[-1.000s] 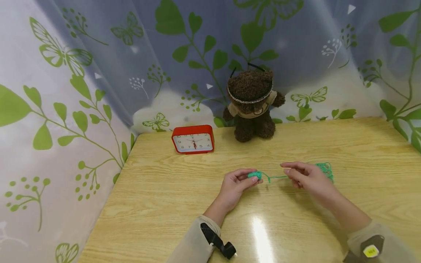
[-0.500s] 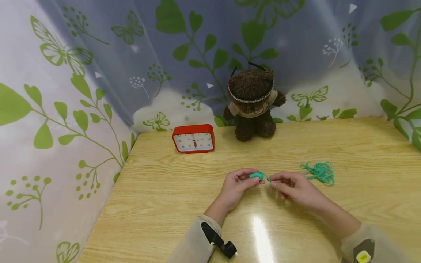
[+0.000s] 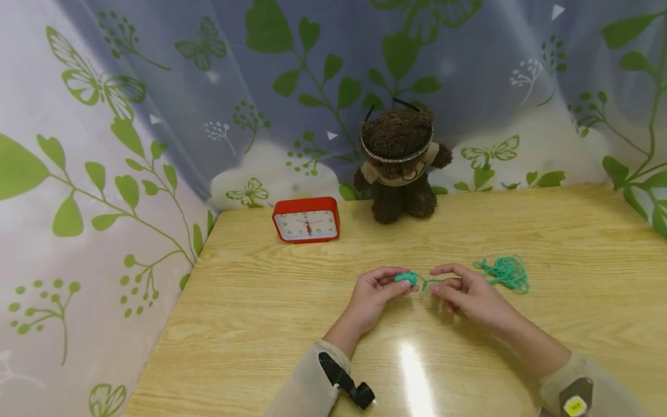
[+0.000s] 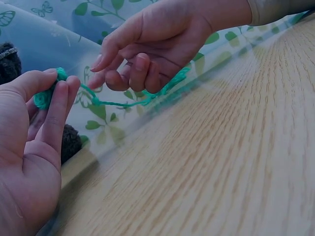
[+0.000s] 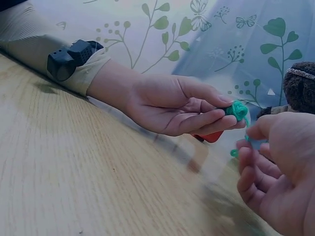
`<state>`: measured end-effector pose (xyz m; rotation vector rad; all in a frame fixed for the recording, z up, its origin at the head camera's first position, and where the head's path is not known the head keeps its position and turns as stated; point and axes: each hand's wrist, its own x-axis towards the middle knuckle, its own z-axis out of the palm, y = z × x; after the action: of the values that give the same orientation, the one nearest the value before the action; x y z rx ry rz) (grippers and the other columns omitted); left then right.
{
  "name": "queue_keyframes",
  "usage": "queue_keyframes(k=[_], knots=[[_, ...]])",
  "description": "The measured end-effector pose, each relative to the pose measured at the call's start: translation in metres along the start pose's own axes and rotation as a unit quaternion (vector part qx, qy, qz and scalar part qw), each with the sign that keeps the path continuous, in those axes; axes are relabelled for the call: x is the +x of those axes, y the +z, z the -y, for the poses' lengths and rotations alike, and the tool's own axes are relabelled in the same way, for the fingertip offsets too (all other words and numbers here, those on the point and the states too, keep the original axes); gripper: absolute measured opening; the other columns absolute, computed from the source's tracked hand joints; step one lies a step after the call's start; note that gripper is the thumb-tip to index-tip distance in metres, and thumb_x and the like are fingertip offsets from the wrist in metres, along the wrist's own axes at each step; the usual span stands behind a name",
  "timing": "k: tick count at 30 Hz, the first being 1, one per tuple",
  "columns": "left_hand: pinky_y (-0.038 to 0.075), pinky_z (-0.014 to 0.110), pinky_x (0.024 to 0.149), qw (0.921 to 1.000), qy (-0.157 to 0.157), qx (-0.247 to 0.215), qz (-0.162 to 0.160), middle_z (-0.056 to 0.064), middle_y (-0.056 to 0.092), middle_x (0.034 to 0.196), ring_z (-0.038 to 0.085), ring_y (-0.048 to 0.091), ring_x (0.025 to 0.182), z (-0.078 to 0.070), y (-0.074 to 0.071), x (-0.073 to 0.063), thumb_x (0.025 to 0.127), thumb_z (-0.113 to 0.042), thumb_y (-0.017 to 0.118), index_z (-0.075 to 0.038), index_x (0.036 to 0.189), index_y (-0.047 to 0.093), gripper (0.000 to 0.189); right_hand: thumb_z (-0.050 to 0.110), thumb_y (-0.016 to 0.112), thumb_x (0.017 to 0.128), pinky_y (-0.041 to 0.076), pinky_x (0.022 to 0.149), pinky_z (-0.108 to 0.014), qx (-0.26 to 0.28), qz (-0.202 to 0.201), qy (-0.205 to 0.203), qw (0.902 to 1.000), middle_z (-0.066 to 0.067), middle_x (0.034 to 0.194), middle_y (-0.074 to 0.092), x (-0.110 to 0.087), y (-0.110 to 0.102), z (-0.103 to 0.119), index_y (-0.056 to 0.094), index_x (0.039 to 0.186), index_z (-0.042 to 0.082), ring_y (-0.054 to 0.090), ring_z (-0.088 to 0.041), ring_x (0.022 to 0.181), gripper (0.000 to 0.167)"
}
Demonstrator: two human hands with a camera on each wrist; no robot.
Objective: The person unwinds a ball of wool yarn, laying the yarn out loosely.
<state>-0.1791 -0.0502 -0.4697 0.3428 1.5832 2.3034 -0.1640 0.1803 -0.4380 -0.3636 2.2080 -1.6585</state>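
Observation:
My left hand (image 3: 371,296) pinches a small wound ball of green yarn (image 3: 406,278) between thumb and fingers. A thin yarn strand (image 4: 120,104) leaves the ball, with a small kink close to it. My right hand (image 3: 478,296) hovers beside the ball, over the strand, its index finger extended and thumb apart from it. In the left wrist view, the other fingers (image 4: 140,69) of that hand bend loosely and the strand runs below them. Loose green yarn (image 3: 508,272) lies tangled on the table behind the right hand. The right wrist view shows the yarn ball (image 5: 238,111) at the left fingertips.
A red alarm clock (image 3: 306,220) stands at the back left of the wooden table (image 3: 250,324). To its right, a brown plush bear (image 3: 398,162) sits against the patterned curtain (image 3: 333,69). Both sleeves carry strapped-on devices.
My right hand has come left toward the ball, then its index finger has lifted away from the thumb. The loose yarn pile now shows uncovered. My left hand stays nearly still.

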Motion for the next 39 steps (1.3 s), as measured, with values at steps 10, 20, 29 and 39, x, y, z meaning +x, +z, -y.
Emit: queue_keyframes(k=[10, 20, 29, 39], knots=[[0.060, 0.025, 0.090, 1.0000, 0.000, -0.007, -0.004, 0.000, 0.073, 0.102, 0.010, 0.074, 0.091, 0.002, -0.001, 0.000, 0.094, 0.003, 0.064, 0.016, 0.129, 0.056, 0.038, 0.031, 0.056, 0.103, 0.057, 0.058, -0.027, -0.020, 0.061, 0.003, 0.9979, -0.019, 0.107, 0.070, 0.000, 0.001, -0.001, 0.061, 0.123, -0.005, 0.062, -0.013, 0.070, 0.042], [0.059, 0.027, 0.094, 0.9999, 0.004, -0.008, -0.008, -0.002, 0.074, 0.103, 0.009, 0.074, 0.093, 0.000, 0.000, 0.001, 0.095, 0.001, 0.064, 0.016, 0.132, 0.053, 0.041, 0.030, 0.054, 0.104, 0.054, 0.059, -0.028, -0.010, -0.055, 0.018, 0.9983, -0.014, 0.100, 0.065, -0.003, -0.009, 0.005, 0.063, 0.117, -0.007, 0.058, -0.014, 0.069, 0.040], [0.058, 0.034, 0.096, 0.9997, 0.011, -0.005, -0.020, 0.001, 0.074, 0.105, 0.011, 0.074, 0.093, 0.000, 0.000, 0.000, 0.094, 0.002, 0.065, 0.015, 0.130, 0.057, 0.039, 0.035, 0.051, 0.105, 0.055, 0.062, -0.029, 0.001, -0.086, 0.015, 0.9962, -0.009, 0.097, 0.062, -0.003, -0.016, 0.007, 0.059, 0.122, -0.009, 0.055, -0.013, 0.069, 0.047], [0.059, 0.033, 0.095, 0.9998, 0.012, -0.005, -0.013, 0.001, 0.074, 0.105, 0.011, 0.074, 0.093, 0.000, 0.000, 0.001, 0.093, 0.002, 0.066, 0.017, 0.131, 0.054, 0.042, 0.031, 0.054, 0.104, 0.051, 0.060, -0.028, 0.065, -0.139, -0.036, 0.9876, 0.007, 0.088, 0.062, -0.005, -0.021, 0.007, 0.070, 0.112, 0.005, 0.053, -0.012, 0.066, 0.031]])
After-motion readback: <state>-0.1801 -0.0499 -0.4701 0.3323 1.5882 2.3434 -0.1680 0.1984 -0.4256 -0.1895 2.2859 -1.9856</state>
